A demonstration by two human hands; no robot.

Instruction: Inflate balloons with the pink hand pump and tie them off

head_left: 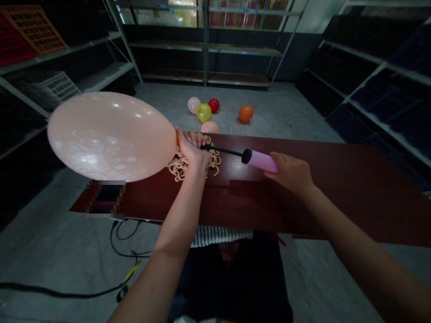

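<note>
A large peach balloon (pixel 112 137) with a white printed pattern stretches out to the left, its neck under the fingers of my left hand (pixel 191 148). That hand is closed where the neck meets the black end of a hand pump (pixel 259 161); the exact grip on the nozzle is hidden. My right hand (pixel 291 172) wraps round the pump's pink barrel, and a black rod shows between the two hands. Beneath my left hand lies a pile of uninflated peach balloons (pixel 178 169) on the dark red table (pixel 336 179).
On the floor beyond the table lie an orange balloon (pixel 246 114), a yellow balloon (pixel 204 112), a red balloon (pixel 214 105) and paler ones. Metal shelves (pixel 205 47) line the room. Black cables (pixel 67 294) run across the floor at left. A blurred-out object (pixel 106 198) rests at the table's left end.
</note>
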